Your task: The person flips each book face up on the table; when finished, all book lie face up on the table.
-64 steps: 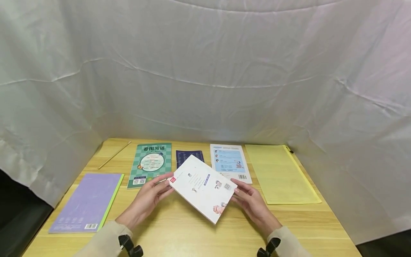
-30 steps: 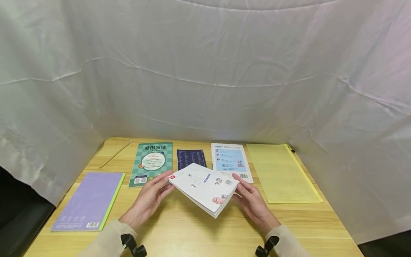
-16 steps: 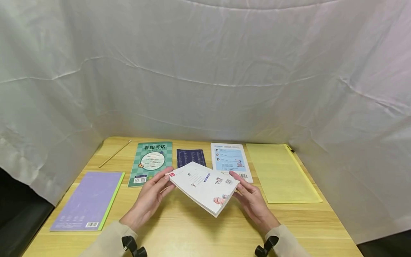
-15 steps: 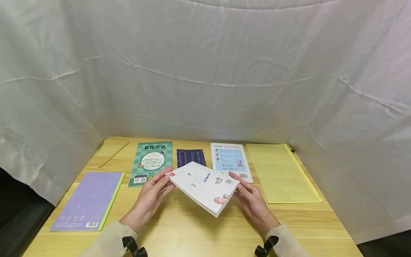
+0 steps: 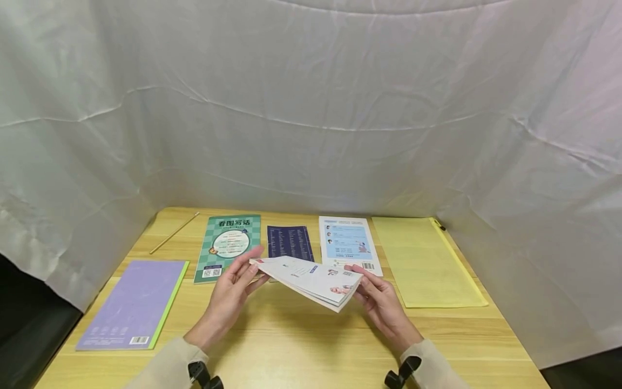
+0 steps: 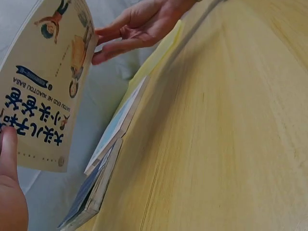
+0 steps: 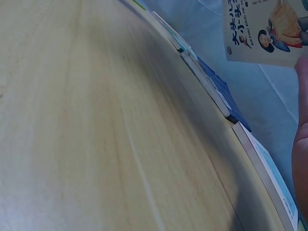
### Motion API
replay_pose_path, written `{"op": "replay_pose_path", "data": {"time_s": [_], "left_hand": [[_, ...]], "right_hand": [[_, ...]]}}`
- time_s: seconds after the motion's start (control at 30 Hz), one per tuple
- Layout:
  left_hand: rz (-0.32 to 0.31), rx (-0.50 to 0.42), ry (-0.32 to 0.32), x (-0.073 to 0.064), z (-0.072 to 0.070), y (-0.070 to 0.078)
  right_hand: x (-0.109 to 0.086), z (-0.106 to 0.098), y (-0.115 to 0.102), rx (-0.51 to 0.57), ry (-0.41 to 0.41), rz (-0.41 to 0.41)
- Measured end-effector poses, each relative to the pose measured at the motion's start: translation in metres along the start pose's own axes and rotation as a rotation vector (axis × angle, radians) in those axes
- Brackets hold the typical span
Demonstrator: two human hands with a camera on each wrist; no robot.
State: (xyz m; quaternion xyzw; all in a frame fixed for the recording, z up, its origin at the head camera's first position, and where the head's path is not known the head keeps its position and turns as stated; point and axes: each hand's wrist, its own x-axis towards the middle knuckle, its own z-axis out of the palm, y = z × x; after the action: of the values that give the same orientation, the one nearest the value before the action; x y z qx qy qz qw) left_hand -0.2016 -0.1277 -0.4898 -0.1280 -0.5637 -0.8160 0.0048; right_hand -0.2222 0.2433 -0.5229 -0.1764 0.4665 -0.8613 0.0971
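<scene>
1. Two hands hold one white book [image 5: 308, 278] up in the air, above the wooden surface [image 5: 272, 351] and clear of it.
2. The left hand [image 5: 225, 297] grips the book's left corner, its thumb beside a small red mark; some of its fingers are partly hidden.
3. The right hand [image 5: 381, 305] grips the opposite corner, thumb at the edge and the index finger along the far side.
4. The white book is tilted, its near corner pointing toward the person, with small pictures on the upper cover. The left wrist view shows the lower cover: large dark characters and cartoon figures.
5. Behind it, a green checked book [image 5: 228, 243], a dark blue book [image 5: 289, 241] and a white-and-blue book [image 5: 347, 243] lie in a row. Seen from the head, the white book overlaps the near end of the dark blue one.
6. To the right of that row lies a yellow pouch [image 5: 427, 265], a black zipper pull [image 5: 439, 225] at its far corner.
7. Over on the left, a purple book [image 5: 128, 305] with a bright green spine lies flat; a thin stick [image 5: 174, 233] rests beyond it, slanting.
8. Pale cloth [image 5: 311, 108] hangs behind the surface and along both sides.
</scene>
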Motion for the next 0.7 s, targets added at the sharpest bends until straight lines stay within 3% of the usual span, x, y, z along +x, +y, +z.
{"op": "replay_pose_path", "data": {"time_s": [0.27,0.53,0.7], "left_hand": [[0.035,0.0,-0.007,-0.0013,0.0,-0.0013],[-0.028,-0.024,0.074,-0.0006,0.0043,0.0017],[-0.02,-0.046,0.077,-0.0008,0.0043,0.0008]], "right_hand": [[0.0,0.0014,0.0019,-0.05,0.053,0.01],[0.0001,0.0057,0.0054,-0.027,0.014,-0.023],[0.0012,0.0072,0.0059,-0.047,0.07,-0.026]]}}
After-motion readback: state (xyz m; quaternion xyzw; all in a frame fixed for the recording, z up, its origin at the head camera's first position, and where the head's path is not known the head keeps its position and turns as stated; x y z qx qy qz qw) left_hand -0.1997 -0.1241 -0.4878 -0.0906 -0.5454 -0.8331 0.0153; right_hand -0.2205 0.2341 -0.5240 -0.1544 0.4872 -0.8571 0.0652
